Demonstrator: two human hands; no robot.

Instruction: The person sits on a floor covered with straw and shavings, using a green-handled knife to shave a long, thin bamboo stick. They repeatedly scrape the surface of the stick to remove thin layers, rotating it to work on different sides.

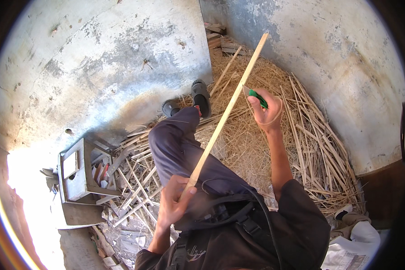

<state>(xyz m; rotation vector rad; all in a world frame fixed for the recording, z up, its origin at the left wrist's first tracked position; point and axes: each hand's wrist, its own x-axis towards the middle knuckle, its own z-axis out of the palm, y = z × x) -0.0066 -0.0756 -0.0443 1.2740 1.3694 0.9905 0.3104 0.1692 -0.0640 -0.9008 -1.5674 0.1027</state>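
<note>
A long, pale wooden strip [224, 117], probably split bamboo, slants from my lap up to the far right. Its near end is in my closed left hand [174, 198], thumb on top. My right hand [270, 110] is wrapped round a green-handled knife [258, 98] just right of the strip's upper half. The short blade points at the strip's edge; whether it touches cannot be made out. A thin, pale curl, like a shaving, loops round the right hand near the wrist.
Straw-like shavings [243, 139] cover the floor ahead. Many long strips [317, 144] lie along the right wall, and others cross at the left. A worn wooden stool [78, 171] lies at the left. Crumpled cloth [364, 234] sits at lower right. Walls stand close ahead.
</note>
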